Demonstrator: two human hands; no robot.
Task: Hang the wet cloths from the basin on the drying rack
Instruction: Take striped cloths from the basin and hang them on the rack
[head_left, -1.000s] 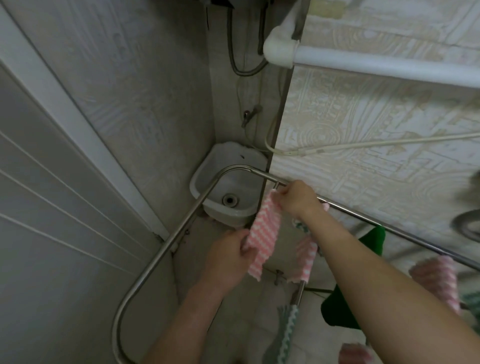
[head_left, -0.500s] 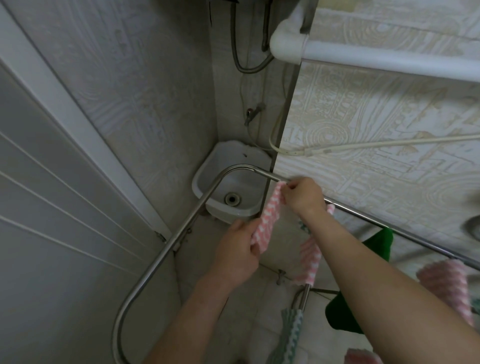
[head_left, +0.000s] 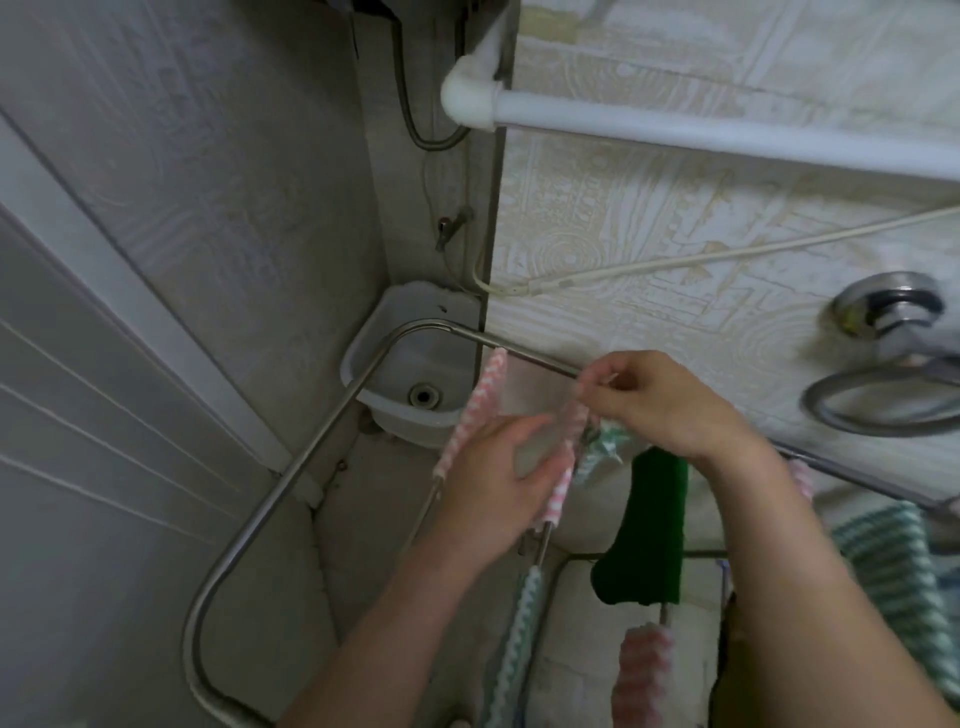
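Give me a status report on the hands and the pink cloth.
Right hand pinches pink cloth at the rack rail. Left hand open, flat against cloth. Cloth draped over rail. Green cloth hangs nearby, not blocking.

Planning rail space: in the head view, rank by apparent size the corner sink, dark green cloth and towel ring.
1. corner sink
2. dark green cloth
3. towel ring
The frame edge cuts the ring, so its place is unsure.

We see a pink-and-white striped cloth (head_left: 480, 410) draped over the top rail of the steel drying rack (head_left: 311, 457), both halves hanging down, our right hand (head_left: 660, 400) pinching its top. A dark green cloth (head_left: 644, 535) hangs just to its right, and a teal-striped cloth (head_left: 514, 649) hangs lower.
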